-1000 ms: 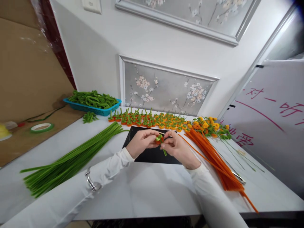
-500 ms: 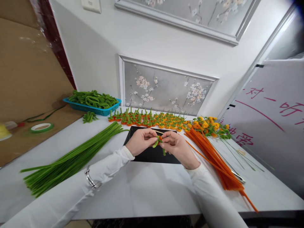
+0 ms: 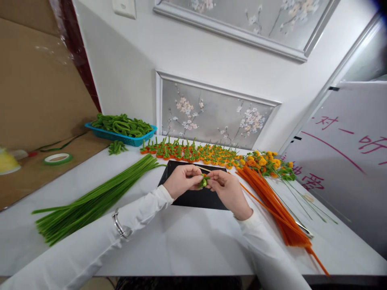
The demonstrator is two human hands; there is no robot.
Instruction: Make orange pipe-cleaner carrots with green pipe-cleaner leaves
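Observation:
Between my two hands is a small pipe-cleaner flower (image 3: 204,182), its orange part mostly hidden by fingers and its green part facing me. My left hand (image 3: 185,180) pinches it from the left with thumb and forefinger. From the right, the fingertips of my right hand (image 3: 227,188) grip the same flower. Both hands are over a black mat (image 3: 196,199) on the white table. Just beyond the mat stand rows of similar orange flowers (image 3: 169,151) with green stems pointing up, and yellow ones (image 3: 217,153) beside them.
Green pipe cleaners (image 3: 99,197) lie in a bundle at left, orange ones (image 3: 272,209) at right by metal tweezers (image 3: 304,230). A blue basket (image 3: 133,141) holds green pieces; a few more (image 3: 117,148) lie before it. Finished-looking flowers (image 3: 266,161) lie back right. Green tape (image 3: 58,158) rests at far left.
The green strips on the held flower, spread and hanging down before, are now gathered closer between my fingertips. Both hands stay over the mat; the whole view has shifted slightly.

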